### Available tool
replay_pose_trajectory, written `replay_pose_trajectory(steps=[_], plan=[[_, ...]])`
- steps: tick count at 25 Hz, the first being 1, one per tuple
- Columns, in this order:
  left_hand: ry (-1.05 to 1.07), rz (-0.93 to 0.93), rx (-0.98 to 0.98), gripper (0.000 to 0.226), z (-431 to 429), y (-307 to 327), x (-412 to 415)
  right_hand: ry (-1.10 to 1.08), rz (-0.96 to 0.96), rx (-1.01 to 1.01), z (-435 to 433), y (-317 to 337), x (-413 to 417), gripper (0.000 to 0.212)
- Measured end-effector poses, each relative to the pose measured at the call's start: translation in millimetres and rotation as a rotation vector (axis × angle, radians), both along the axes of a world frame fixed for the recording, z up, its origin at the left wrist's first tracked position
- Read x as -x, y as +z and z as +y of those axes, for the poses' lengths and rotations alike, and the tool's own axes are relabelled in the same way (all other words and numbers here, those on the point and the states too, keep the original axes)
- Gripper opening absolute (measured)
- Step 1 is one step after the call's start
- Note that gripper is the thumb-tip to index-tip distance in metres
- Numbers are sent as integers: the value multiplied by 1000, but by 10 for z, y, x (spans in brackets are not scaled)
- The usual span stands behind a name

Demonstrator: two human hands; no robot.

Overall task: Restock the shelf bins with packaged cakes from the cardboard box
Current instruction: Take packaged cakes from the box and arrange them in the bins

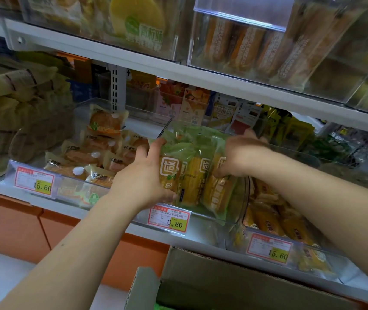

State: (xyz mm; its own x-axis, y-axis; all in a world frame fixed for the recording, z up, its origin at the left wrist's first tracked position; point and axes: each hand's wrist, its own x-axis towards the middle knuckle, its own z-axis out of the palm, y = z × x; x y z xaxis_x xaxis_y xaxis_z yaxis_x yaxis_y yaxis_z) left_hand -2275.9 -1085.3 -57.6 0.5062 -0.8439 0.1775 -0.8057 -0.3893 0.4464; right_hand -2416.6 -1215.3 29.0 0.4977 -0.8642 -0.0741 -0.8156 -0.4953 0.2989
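Observation:
A row of green-topped packaged cakes (195,175) stands upright in the clear middle shelf bin (234,217), which carries a 6.80 price tag. My left hand (144,175) grips the left end of the row, fingers over the leftmost pack. My right hand (243,156) presses on the right end, fingers curled onto the rightmost pack. The cardboard box (223,278) sits below the shelf at the bottom, flaps open; its contents are mostly hidden.
A clear bin (10,173) to the left holds several beige bread packs (89,157). At the right another bin (313,260) with a 15.60 tag holds yellow packs. An upper shelf (156,63) carries more clear bins. Orange cabinet fronts (10,224) run below.

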Motion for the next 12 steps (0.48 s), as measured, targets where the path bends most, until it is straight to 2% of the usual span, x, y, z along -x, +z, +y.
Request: replay_pose_trajectory(steps=[2,4,7,12], plan=[[2,-19,5,121,13,-21,8,13,-79,-58,-91,-161,42,81],[11,-37,9,120,15,-31,12,31,-170,-111,-147,-229,108,94],[12,-70,-6,120,26,-32,27,49,-114,-128,-170,-251,109,97],[41,-89,-124,116,-1,41,39,73,56,-24,-211,-300,17,97]])
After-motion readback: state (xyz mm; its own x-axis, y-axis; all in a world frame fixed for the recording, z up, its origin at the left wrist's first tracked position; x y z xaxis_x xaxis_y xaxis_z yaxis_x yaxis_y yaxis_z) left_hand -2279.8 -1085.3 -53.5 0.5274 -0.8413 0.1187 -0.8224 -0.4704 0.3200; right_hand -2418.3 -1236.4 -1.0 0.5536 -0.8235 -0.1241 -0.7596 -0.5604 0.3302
